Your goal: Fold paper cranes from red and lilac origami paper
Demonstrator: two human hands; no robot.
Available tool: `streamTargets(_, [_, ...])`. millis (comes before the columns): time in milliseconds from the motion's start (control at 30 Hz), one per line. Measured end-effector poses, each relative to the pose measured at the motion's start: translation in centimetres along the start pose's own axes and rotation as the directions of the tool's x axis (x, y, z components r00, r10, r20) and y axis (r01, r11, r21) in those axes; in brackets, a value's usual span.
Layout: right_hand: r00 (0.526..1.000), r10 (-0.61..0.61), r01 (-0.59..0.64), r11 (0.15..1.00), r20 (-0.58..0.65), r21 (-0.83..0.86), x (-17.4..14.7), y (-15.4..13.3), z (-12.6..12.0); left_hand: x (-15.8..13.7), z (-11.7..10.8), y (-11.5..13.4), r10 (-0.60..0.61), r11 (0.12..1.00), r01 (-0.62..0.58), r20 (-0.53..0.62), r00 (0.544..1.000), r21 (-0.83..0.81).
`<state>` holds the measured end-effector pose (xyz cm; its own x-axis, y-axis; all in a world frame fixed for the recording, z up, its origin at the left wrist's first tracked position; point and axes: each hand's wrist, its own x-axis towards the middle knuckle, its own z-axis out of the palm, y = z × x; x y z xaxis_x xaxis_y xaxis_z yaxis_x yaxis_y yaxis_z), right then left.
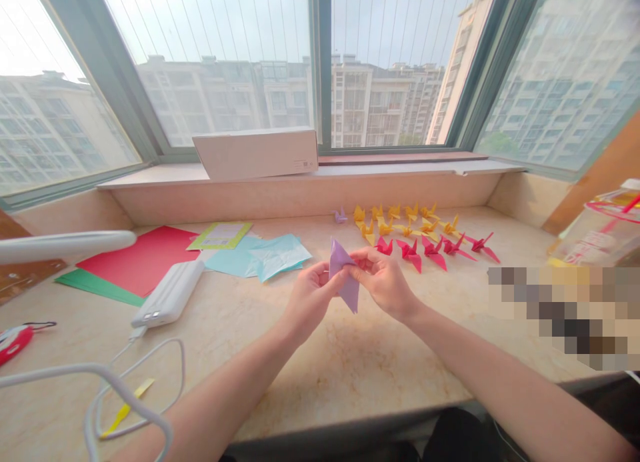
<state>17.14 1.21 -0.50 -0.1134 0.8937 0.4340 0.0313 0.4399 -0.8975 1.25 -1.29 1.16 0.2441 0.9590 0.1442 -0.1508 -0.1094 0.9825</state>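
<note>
A folded piece of purple origami paper is held up above the counter, between both hands. My left hand pinches its left side, thumb across the front. From the right, my right hand grips the upper right part with thumb and fingers; some fingertips are hidden behind the paper. Beyond the hands stand several folded paper cranes: a small purple crane, rows of yellow cranes, and a row of red cranes just past my right hand.
Left on the stone counter lie red paper, green paper, light blue paper and a yellow-green packet. A white power bank trails a cable. A white box stands on the sill; a clear cup is at right.
</note>
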Motion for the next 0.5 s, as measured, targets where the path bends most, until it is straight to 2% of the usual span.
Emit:
streamTargets(200, [0.991,0.136,-0.136,0.989,0.001,0.061,0.01,-0.11,-0.04,0.17,0.02,-0.21,0.017,0.996,-0.024,-0.083,0.996,-0.080])
streamTargets(300, [0.987,0.153,-0.152,0.988,-0.058,0.021,-0.17,-0.25,-0.10,0.07,0.10,0.12,0.008,0.996,-0.012,-0.053,0.999,-0.087])
streamTargets(400, [0.990,0.121,-0.126,0.990,-0.079,-0.066,-0.42,-0.37,-0.14,-0.14,0.20,0.42,0.003,0.996,-0.004,-0.007,1.000,-0.088])
streamTargets(500, [0.997,-0.011,-0.005,0.982,-0.079,-0.188,-0.70,-0.58,-0.12,-0.32,0.26,0.41,0.024,0.997,-0.024,-0.005,1.000,-0.077])
